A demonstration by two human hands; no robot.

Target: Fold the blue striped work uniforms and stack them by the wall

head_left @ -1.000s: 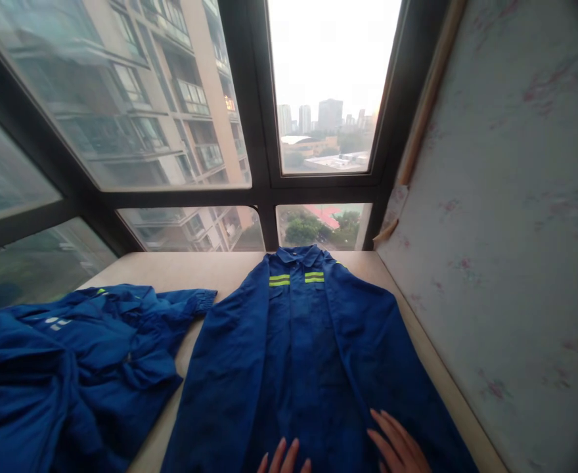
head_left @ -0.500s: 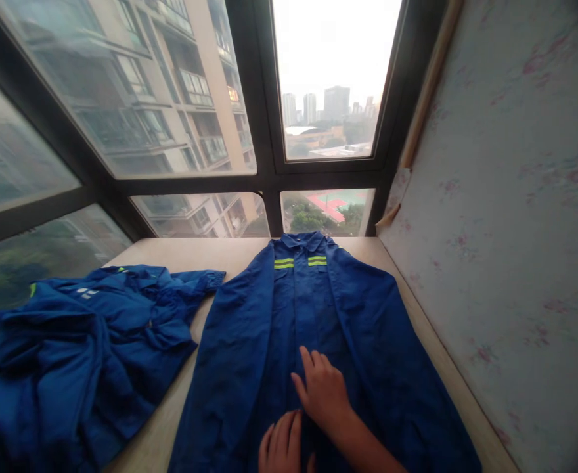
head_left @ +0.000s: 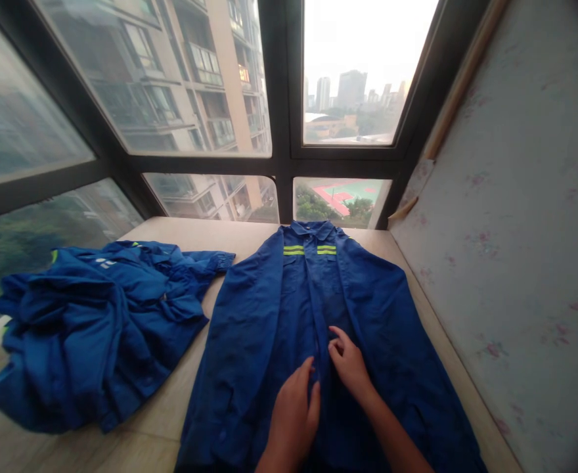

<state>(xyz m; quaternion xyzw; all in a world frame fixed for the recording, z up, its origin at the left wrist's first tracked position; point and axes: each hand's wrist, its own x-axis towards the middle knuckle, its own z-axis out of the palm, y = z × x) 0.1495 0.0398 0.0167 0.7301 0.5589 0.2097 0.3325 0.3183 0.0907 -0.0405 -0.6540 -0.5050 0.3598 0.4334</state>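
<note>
Beyond the collar end of the blue jacket rise the dark-framed windows [head_left: 282,164], with a tall apartment building [head_left: 210,98] showing through the panes to its upper left; to the right of the jacket stands a pale wall [head_left: 525,276] patterned with faint pink flowers; under the jacket runs the light window ledge [head_left: 155,417], bare in a strip along its left side.

The blue jacket [head_left: 293,309] itself lies front up right before me, collar towards the glass, a sleeve down each side, its near end running out of my view; to the left of it, and apart from it, a second blue garment [head_left: 102,328] lies rumpled, its gathered cuff [head_left: 224,261] pointing towards the jacket's shoulder.

My left hand [head_left: 293,410] is low on the jacket's middle, fingers held together and bent, thumb a little apart; my right hand [head_left: 349,361] is just beside the jacket's front placket [head_left: 312,302], forefinger reaching forward, the other fingers curled; I cannot tell whether either one pinches the cloth.

At the jacket's top sits its folded collar [head_left: 312,228]; just below are two pairs of yellow-green stripes [head_left: 326,249], one on each side of the placket.
</note>
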